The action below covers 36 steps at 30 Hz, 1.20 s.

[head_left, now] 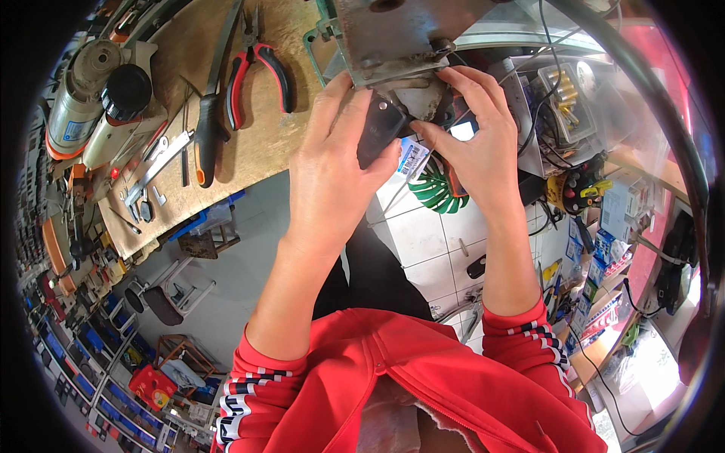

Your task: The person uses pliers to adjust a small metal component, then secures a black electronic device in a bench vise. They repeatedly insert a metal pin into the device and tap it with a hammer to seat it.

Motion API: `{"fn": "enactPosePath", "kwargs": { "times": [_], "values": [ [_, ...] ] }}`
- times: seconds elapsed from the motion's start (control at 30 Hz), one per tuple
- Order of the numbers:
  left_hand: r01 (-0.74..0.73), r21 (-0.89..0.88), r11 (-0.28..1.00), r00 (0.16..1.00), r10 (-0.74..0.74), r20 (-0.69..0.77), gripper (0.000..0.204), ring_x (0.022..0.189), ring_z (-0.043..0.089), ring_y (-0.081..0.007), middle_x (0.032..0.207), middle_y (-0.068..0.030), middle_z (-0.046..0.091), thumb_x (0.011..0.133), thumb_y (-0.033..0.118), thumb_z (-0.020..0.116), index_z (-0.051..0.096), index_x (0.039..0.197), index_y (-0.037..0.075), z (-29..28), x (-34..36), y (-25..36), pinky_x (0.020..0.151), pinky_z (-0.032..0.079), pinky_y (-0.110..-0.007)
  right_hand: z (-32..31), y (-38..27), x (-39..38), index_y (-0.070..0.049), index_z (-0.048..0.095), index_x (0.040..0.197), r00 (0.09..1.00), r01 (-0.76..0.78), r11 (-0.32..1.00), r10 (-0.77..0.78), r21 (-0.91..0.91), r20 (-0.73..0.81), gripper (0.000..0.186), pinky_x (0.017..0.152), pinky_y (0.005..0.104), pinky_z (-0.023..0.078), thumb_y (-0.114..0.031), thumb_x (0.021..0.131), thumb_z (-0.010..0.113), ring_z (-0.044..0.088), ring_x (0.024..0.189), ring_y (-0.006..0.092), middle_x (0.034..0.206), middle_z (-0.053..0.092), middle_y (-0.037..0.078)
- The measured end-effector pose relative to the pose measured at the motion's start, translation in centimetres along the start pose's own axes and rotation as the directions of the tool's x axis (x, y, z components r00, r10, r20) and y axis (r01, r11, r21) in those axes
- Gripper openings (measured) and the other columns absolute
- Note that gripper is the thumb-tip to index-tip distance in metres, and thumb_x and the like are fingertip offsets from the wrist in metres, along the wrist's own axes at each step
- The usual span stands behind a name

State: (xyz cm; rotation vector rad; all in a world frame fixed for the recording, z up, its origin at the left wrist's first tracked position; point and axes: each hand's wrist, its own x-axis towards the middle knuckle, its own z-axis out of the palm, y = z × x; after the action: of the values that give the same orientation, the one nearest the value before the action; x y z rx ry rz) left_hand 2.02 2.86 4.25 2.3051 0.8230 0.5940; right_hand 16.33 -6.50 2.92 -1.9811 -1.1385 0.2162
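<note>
While your left hand [332, 147] grips the black fob-like case [380, 128] between thumb and fingers, avoid knocking it against the metal plate [400, 34] just beyond; contact could scratch the casing. Your right hand [483, 143] is curled, thumb near the case; whether it holds anything is hidden. A slack left grip could drop the case onto the tiled floor [420, 243]. Pliers [250, 54] lie on the surface [260, 143], farther left.
</note>
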Motion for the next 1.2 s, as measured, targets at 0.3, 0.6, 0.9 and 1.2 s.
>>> {"fn": "enactPosePath", "kwargs": {
  "times": [0.3, 0.6, 0.9, 1.2],
  "values": [
    [0.021, -0.001, 1.000, 0.999, -0.021, -0.027, 0.057, 0.108, 0.055, -0.0337, 0.126, -0.0154, 0.049, 0.063, 0.008, 0.076, 0.053, 0.114, 0.000, 0.5, -0.2, 0.1, 0.081, 0.052, -0.037, 0.6, -2.4, -0.5, -0.004, 0.069, 0.086, 0.987, -0.012, 0.963, 0.054, 0.270, -0.150, 0.018, 0.061, 0.0251, 0.045, -0.005, 0.070, 0.074, 0.057, 0.072, 0.0144, 0.082, 0.060, 0.006],
    [0.004, -0.045, 0.999, 0.998, -0.007, -0.066, 0.060, 0.106, 0.055, -0.0339, 0.124, -0.0157, 0.049, 0.062, 0.006, 0.076, 0.052, 0.117, 0.002, 0.9, -0.3, 0.1, 0.079, 0.052, -0.039, 3.5, -4.4, 0.1, -0.003, 0.067, 0.081, 0.962, -0.160, 0.940, 0.217, 0.302, -0.165, 0.014, 0.055, 0.0277, 0.044, -0.004, 0.068, 0.074, 0.056, 0.064, 0.0163, 0.074, 0.059, 0.005],
    [-0.018, -0.069, 0.997, 0.997, 0.012, -0.077, 0.060, 0.105, 0.056, -0.0323, 0.125, -0.0128, 0.048, 0.063, 0.006, 0.075, 0.051, 0.118, 0.001, 0.8, -0.4, 0.0, 0.079, 0.052, -0.037, 3.8, -2.4, -0.2, -0.002, 0.062, 0.082, 0.856, 0.174, 0.949, -0.013, 0.264, -0.516, 0.011, 0.065, 0.0261, 0.046, 0.000, 0.075, 0.070, 0.058, 0.080, 0.0189, 0.088, 0.063, 0.009],
    [0.034, -0.114, 0.993, 0.998, -0.039, -0.045, 0.059, 0.104, 0.055, -0.0318, 0.117, -0.0150, 0.053, 0.063, 0.007, 0.076, 0.054, 0.118, 0.001, 0.4, -0.5, 0.2, 0.087, 0.046, -0.035, 2.7, 0.1, -2.2, -0.002, 0.056, 0.083, 0.969, 0.113, 0.993, -0.105, 0.024, -0.224, 0.014, 0.094, 0.0366, 0.042, -0.001, 0.078, 0.068, 0.055, 0.113, 0.0287, 0.122, 0.058, 0.016]
  ]
}}
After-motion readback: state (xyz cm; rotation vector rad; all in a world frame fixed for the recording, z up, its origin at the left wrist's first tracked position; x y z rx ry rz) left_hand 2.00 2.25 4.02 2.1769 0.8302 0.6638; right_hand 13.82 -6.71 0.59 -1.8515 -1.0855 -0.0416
